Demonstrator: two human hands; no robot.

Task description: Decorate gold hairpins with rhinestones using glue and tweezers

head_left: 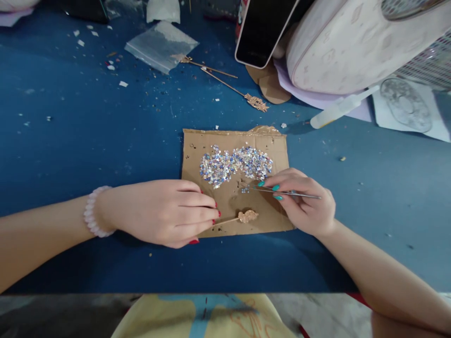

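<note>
A brown cardboard sheet (275,155) lies on the blue table (88,136) with a pile of small shiny rhinestones (234,164) on it. My left hand (165,212), with a pale bead bracelet on the wrist, pinches the thin stem of a gold hairpin (246,216) whose ornate head rests on the cardboard. My right hand (305,202) holds metal tweezers (292,193), their tips pointing left at the lower edge of the rhinestone pile, just above the hairpin's head.
Two more gold hairpins (229,84) lie behind the cardboard, next to a clear plastic bag (160,47). A phone (262,30), a pale pink bag (352,47) and a white glue bottle (338,109) stand at the back right. Small scraps litter the table's left.
</note>
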